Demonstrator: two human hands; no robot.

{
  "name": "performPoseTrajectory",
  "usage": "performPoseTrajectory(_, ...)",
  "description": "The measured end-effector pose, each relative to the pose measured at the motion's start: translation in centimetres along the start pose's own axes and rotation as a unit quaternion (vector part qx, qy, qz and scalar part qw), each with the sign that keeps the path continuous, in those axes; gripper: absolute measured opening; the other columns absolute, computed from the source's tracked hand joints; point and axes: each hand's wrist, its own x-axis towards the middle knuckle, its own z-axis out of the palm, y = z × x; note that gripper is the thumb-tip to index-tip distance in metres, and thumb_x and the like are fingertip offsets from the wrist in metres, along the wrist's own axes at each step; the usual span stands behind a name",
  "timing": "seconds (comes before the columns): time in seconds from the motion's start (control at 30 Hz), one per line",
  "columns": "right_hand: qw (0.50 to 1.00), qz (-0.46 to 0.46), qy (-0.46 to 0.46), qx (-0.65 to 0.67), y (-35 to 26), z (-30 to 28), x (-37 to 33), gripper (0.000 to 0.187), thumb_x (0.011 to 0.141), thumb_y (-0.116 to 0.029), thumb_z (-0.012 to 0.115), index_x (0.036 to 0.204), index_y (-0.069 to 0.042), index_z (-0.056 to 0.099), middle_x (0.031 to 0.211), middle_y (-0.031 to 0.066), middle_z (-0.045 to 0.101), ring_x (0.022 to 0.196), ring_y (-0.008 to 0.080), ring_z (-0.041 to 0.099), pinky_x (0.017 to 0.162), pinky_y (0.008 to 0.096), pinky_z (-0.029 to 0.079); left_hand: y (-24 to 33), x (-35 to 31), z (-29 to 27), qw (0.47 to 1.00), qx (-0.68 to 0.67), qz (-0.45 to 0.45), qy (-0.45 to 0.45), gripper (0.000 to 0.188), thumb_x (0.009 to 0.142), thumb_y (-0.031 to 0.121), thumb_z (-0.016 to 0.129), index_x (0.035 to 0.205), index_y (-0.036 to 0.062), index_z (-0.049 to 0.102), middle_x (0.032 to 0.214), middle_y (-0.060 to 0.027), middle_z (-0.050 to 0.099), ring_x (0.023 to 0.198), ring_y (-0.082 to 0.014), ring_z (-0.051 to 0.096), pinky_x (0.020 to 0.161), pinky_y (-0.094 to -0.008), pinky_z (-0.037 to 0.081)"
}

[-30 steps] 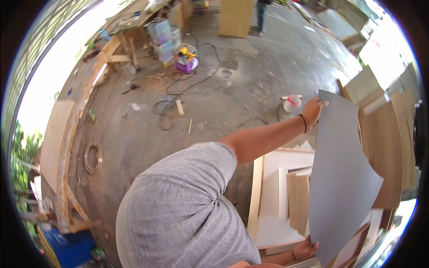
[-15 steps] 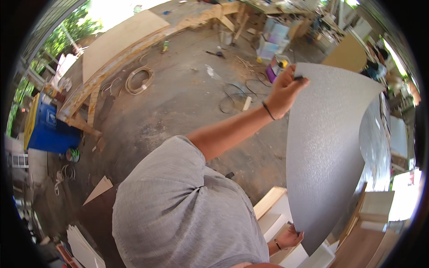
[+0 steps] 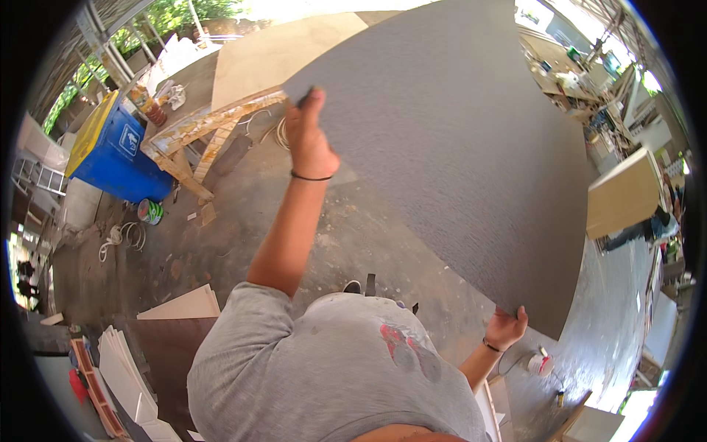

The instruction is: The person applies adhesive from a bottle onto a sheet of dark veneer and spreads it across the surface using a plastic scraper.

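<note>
A large, thin grey sheet (image 3: 456, 140) with a fine textured face, like laminate, stretches in front of me from the upper middle toward the lower right. My left hand (image 3: 311, 144) grips its left edge, the thumb pointing up; a small black thing shows beside the thumb, its kind too unclear to tell. Lower down, my right hand (image 3: 507, 328) is closed on the sheet's near edge, with the thumb on the visible face. Fingers of both hands are partly hidden. The sheet is held off the floor and bows slightly.
At left stand a blue bin (image 3: 129, 158) with a yellow lid and a paint-stained wooden trestle (image 3: 213, 121) bearing a plywood board (image 3: 287, 51). Pale panels (image 3: 121, 368) lean at lower left. A shiny-topped table (image 3: 596, 331) and a person beside a wooden box (image 3: 624, 195) are at right.
The sheet has swung from the right across to the middle, its face now broader to view. My left hand has moved left with it. Both hands still hold it, and the view has shifted.
</note>
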Motion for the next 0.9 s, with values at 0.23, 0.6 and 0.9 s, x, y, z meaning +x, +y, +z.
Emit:
performPoseTrajectory(0.23, 0.990, 0.117, -0.079, -0.021, 10.1, 8.9, 12.0, 0.046, 0.079, -0.011, 0.053, 0.123, -0.005, 0.045, 0.120, 0.0097, 0.054, 0.107, 0.0252, 0.055, 0.085, 0.0404, 0.050, 1.1, 8.1, -10.4, 0.995, -0.063, 0.017, 0.080, 0.037, 0.081, 0.022, 0.060, 0.112, 0.0024, 0.050, 0.107, -0.0065, 0.055, 0.097, -0.0209, 0.053, 0.084, -0.0360, 0.044)
performPoseTrajectory(0.6, 0.947, 0.283, -0.145, -0.050, 24.5, 13.6, 24.2, 0.044, 0.079, -0.005, 0.054, 0.122, -0.007, 0.045, 0.113, 0.0092, 0.053, 0.100, 0.0264, 0.057, 0.079, 0.0449, 0.051, -4.3, 17.1, -19.2, 0.958, 0.125, 0.051, 0.252, 0.034, 0.083, 0.023, 0.058, 0.108, 0.0020, 0.051, 0.107, -0.0068, 0.055, 0.093, -0.0196, 0.054, 0.080, -0.0326, 0.046)
performPoseTrajectory(0.9, 0.873, 0.429, -0.157, -0.169, 36.8, 23.2, 24.4, 0.026, 0.085, -0.009, 0.058, 0.107, 0.003, 0.052, 0.103, 0.0099, 0.055, 0.095, 0.0245, 0.059, 0.084, 0.0440, 0.051, -4.1, 30.7, -24.1, 0.852, 0.432, 0.065, 0.290, 0.050, 0.080, 0.019, 0.065, 0.118, -0.0028, 0.041, 0.120, -0.0177, 0.048, 0.110, -0.0225, 0.047, 0.095, -0.0337, 0.037)
